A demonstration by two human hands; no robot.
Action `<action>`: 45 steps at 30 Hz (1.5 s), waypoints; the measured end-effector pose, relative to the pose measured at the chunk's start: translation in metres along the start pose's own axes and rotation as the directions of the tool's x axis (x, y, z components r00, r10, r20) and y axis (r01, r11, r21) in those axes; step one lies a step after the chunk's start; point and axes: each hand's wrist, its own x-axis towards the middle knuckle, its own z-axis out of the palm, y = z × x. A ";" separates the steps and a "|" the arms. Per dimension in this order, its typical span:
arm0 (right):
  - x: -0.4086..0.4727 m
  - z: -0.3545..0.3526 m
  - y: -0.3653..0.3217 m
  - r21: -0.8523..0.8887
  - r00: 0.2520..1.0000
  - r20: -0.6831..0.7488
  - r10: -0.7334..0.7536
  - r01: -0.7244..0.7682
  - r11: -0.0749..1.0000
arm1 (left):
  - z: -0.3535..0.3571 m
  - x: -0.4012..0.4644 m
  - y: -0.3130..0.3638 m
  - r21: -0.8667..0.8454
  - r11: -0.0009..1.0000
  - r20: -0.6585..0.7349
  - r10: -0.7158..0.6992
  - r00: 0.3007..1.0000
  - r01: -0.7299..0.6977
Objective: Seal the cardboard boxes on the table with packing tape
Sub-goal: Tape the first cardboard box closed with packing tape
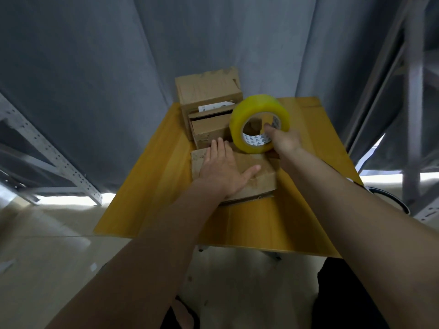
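A flat cardboard box (pixel 256 181) lies in the middle of the yellow table (pixel 154 186). My left hand (pixel 225 169) presses flat on its top, fingers straight. Above the box's far right corner my right hand (pixel 283 138) grips a large roll of yellow packing tape (pixel 257 108), thumb hooked into the core. Behind stand two more cardboard boxes: a small one (pixel 209 132) with a gaping flap, and a bigger one (pixel 209 91) with a white label stacked at the back.
Grey curtains hang behind the table. Metal shelving frames stand at the left (pixel 47 153) and right (pixel 413 91). A dark round object (pixel 392 198) sits past the table's right edge. Pale floor tiles surround the table.
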 end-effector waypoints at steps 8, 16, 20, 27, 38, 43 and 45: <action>-0.012 0.025 0.003 -0.050 0.998 0.046 -0.039 0.041 0.998 | 0.006 -0.002 -0.015 -0.058 0.992 -0.102 -0.118 0.988 0.113; -0.008 0.003 0.001 0.051 0.999 0.036 0.005 -0.007 0.999 | 0.004 -0.001 -0.017 -0.068 0.991 -0.067 -0.123 0.990 0.118; -0.007 -0.005 0.001 0.010 0.998 -0.034 -0.046 0.046 0.999 | 0.001 0.002 -0.015 -0.064 0.986 -0.026 -0.156 0.987 0.154; 0.001 -0.030 0.013 -0.094 0.986 -0.099 -0.134 0.125 0.988 | 0.004 0.005 -0.013 -0.102 0.981 -0.030 -0.166 0.986 0.163; 0.005 -0.035 0.031 -0.042 0.995 -0.096 -0.032 0.028 0.999 | 0.003 0.002 -0.013 -0.068 0.986 -0.031 -0.153 0.988 0.151; 0.007 -0.034 0.032 0.069 0.999 -0.050 -0.005 0.009 0.998 | 0.003 0.000 -0.014 -0.075 0.987 -0.032 -0.144 0.989 0.141; 0.011 -0.034 0.028 0.040 0.997 -0.057 -0.058 0.061 0.997 | 0.003 0.000 -0.014 -0.077 0.988 -0.043 -0.138 0.989 0.135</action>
